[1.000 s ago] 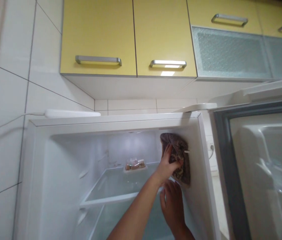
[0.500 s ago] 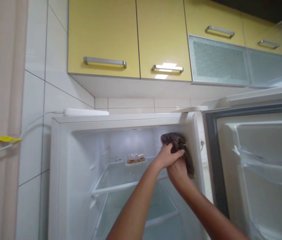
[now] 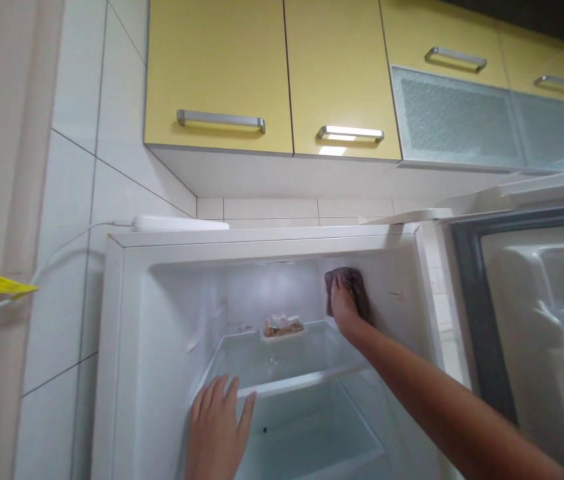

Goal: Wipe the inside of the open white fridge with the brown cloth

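An open white fridge (image 3: 262, 243) fills the lower middle of the view. My right hand (image 3: 345, 308) reaches deep inside and presses a brown cloth (image 3: 353, 287) flat against the upper right inner wall. My left hand (image 3: 217, 430) rests open, fingers spread, on the front edge of the glass shelf (image 3: 302, 380) at the lower left. A small tray of food (image 3: 283, 327) sits at the back of that shelf.
The fridge door (image 3: 537, 320) stands open to the right. Yellow wall cabinets (image 3: 272, 73) with metal handles hang above. A white device (image 3: 179, 223) with a cable lies on the fridge top, beside a tiled wall on the left.
My left hand has let go of the cloth and dropped to the shelf's front edge. My right hand now holds the cloth alone, higher and deeper on the right wall.
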`<state>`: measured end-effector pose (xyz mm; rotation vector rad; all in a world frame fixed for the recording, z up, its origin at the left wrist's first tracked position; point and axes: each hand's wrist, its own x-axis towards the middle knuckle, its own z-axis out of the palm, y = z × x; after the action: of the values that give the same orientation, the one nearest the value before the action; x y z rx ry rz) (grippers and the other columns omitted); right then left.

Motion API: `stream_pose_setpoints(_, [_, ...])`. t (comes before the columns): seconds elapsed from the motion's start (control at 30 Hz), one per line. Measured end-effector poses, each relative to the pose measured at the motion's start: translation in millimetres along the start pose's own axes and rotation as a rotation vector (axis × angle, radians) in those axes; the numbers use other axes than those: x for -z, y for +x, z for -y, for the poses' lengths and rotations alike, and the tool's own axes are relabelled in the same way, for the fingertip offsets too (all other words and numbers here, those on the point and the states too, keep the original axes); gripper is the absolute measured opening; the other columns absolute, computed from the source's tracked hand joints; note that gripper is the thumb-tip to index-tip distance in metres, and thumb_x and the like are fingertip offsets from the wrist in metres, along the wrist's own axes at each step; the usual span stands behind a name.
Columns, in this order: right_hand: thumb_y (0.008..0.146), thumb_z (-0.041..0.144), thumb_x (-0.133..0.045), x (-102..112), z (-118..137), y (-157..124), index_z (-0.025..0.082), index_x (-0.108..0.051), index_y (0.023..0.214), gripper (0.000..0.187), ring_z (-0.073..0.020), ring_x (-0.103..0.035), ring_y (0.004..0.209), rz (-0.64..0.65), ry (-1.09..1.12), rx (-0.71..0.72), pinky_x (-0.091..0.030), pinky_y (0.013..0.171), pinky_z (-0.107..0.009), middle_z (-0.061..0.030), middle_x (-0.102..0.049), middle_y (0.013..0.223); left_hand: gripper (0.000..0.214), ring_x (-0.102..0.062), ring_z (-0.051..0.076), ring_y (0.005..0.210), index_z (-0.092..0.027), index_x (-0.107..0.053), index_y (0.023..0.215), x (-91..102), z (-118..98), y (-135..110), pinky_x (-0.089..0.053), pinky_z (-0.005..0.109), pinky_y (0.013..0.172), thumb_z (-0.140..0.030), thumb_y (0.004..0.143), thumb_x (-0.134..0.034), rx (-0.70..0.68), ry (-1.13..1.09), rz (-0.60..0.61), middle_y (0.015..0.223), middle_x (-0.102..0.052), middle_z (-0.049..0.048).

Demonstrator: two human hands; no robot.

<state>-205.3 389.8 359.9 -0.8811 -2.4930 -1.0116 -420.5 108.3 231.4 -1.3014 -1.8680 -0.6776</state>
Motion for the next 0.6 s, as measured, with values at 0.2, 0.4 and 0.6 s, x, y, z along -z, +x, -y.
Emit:
stream_pose_setpoints(0.2, [0.078,0.009,-0.055,-28,-24,30,0.007,-0.066,0.130,0.053,-0.0336,-0.039,0.149,-0.138,-0.030,-0.204,-0.019,0.128,-0.054,-0.0221,-0.057,0.148,0.039,-0.068,0.028,0.109,-0.029,-0.072,0.120,-32.0,25,-18,-0.053,0.047,0.096,-0.046,0.088,-0.056,-0.177,0.080,-0.263,0.120,-0.077,0.0079])
stream_pose_setpoints(0.4, [0.080,0.011,-0.050,-58,-29,75,0.005,-0.063,0.134,0.057,-0.0321,-0.033,0.153,-0.135,0.033,-0.201,-0.011,0.129,-0.055,-0.0222,-0.052,0.152,0.037,-0.068,0.027,0.107,-0.036,-0.070,0.122,-45.1,31,-19,-0.051,0.047,0.095,-0.042,0.088,-0.057,-0.181,0.143,-0.261,0.120,-0.078,0.0038])
stream_pose_setpoints(0.6, [0.081,0.013,-0.050,-77,-21,71,0.000,-0.067,0.127,0.050,-0.0336,-0.030,0.154,-0.082,0.087,-0.183,-0.016,0.127,-0.055,-0.0269,-0.047,0.154,0.035,-0.067,0.026,0.109,-0.032,-0.070,0.120,-37.2,26,-21,-0.048,0.045,0.097,-0.043,0.090,-0.056,-0.186,0.163,-0.255,0.119,-0.077,0.0043])
